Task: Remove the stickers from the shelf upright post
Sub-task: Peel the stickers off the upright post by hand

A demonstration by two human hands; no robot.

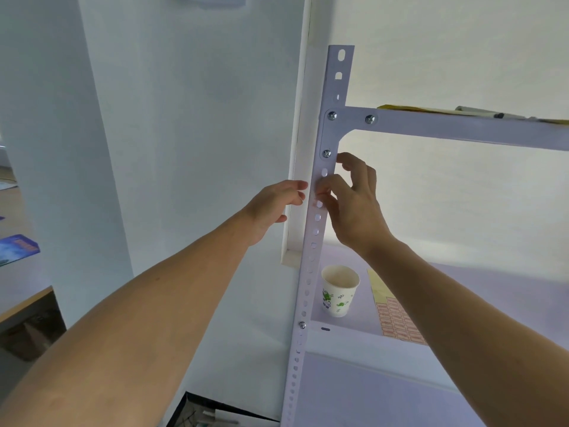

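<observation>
The white perforated shelf upright post (311,266) runs from the bottom centre up to the top shelf rail. My right hand (354,204) is against the post's front face just below the corner bracket, thumb and forefinger pinched at a small sticker (318,197) that is mostly hidden by the fingertips. My left hand (274,204) rests on the post's left edge at the same height, fingers curled against it, holding nothing I can see.
A paper cup with green print (338,291) stands on the lower shelf beside the post. A sheet of red-printed stickers (397,318) lies to its right. A white wall trim (295,180) runs just behind the post. Papers lie on the top shelf (462,131).
</observation>
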